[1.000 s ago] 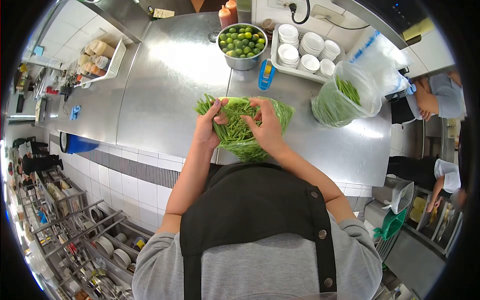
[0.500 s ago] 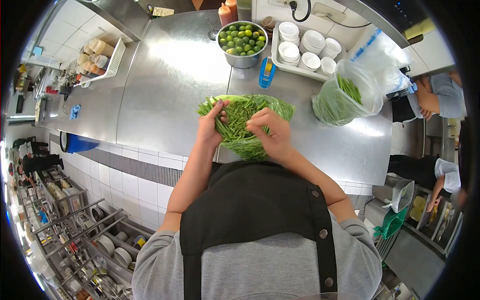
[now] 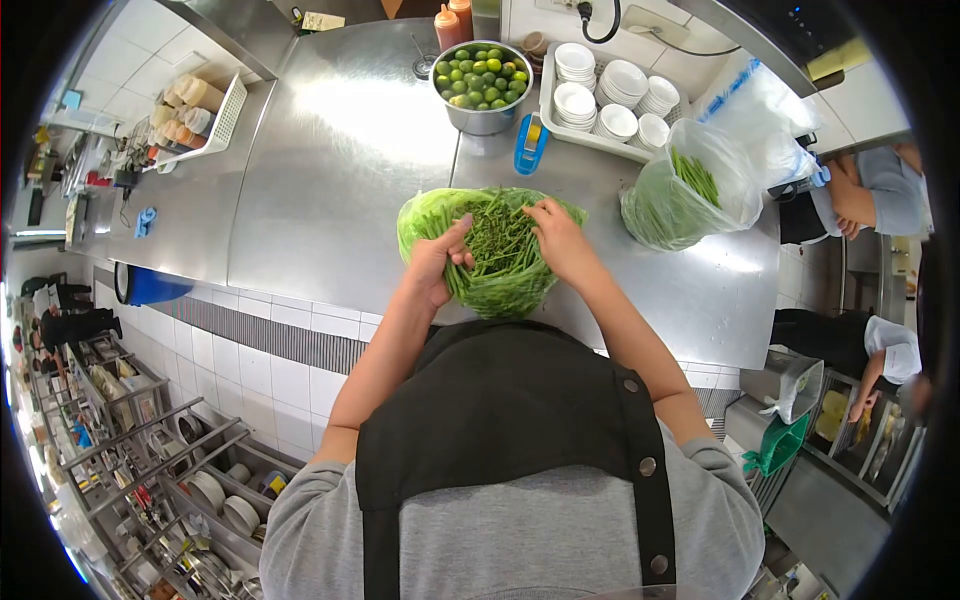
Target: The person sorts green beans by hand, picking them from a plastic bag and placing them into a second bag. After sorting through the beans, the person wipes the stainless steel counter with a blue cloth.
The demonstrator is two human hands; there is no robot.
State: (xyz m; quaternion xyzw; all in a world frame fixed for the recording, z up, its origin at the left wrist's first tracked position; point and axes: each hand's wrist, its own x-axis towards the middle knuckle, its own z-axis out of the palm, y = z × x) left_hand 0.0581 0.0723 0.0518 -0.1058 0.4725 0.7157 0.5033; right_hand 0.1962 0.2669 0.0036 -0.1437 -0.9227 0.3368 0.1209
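Note:
In front of me on the steel counter lies a clear plastic bag [image 3: 510, 298] opened around a heap of thin green vegetable stalks [image 3: 495, 235]. My left hand [image 3: 440, 262] is at the bag's left side, fingers curled and thumb raised, closed around some of the stalks. At the heap's upper right edge, my right hand [image 3: 560, 238] has its fingertips pinched together on stalks. Its palm faces down, and the exact pieces in the pinch are hard to see. A second plastic bag [image 3: 735, 165] with longer green stalks stands upright to the right.
Behind the heap are a metal pot [image 3: 482, 122] of green limes, a blue tape dispenser [image 3: 530, 147] and a white tray [image 3: 600, 146] of stacked small dishes. Sauce bottles [image 3: 448, 28] stand at the back. A white basket [image 3: 228, 118] sits at left. Other people are at right.
My right hand has moved right and slightly up, from above the middle of the heap to its edge. My left hand has moved slightly lower and right, and the stalks at left have shifted.

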